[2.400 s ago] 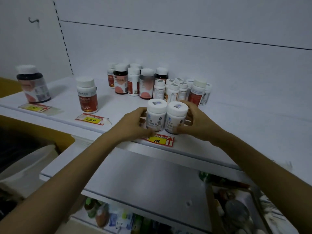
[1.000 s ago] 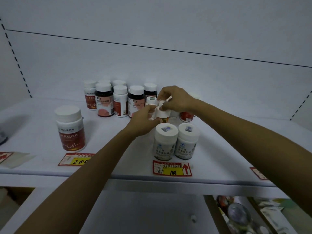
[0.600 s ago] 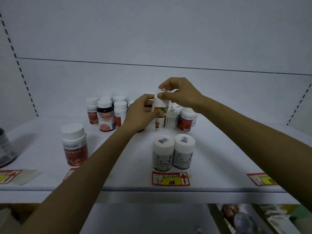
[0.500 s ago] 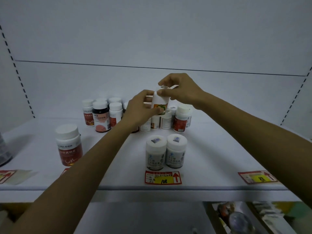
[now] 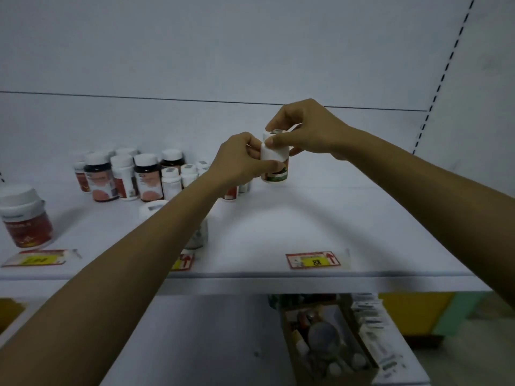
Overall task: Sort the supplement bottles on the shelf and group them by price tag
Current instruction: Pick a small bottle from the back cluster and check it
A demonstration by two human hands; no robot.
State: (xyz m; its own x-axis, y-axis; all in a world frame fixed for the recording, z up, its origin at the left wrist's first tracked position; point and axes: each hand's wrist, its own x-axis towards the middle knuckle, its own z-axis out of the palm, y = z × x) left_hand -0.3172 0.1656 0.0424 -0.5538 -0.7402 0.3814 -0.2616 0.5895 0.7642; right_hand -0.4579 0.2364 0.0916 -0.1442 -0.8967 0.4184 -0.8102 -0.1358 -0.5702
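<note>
Both hands hold one small white bottle with a green and orange label in the air above the white shelf. My left hand grips its side and my right hand pinches its cap. A cluster of supplement bottles stands at the back left. A large white-capped bottle with a red label stands at the far left. My left forearm hides most of the paired white bottles near the front edge. Red and yellow price tags lie along the front: one at the left, one half hidden, one at the right.
A lower white shelf sticks out below. An open cardboard box of small items sits on it at the right. A slotted upright bounds the shelf on the right.
I have lifted the green-labelled bottle out of the back cluster and carried it to the right in both hands. The view has swung right, bringing the right-hand price tag toward the middle.
</note>
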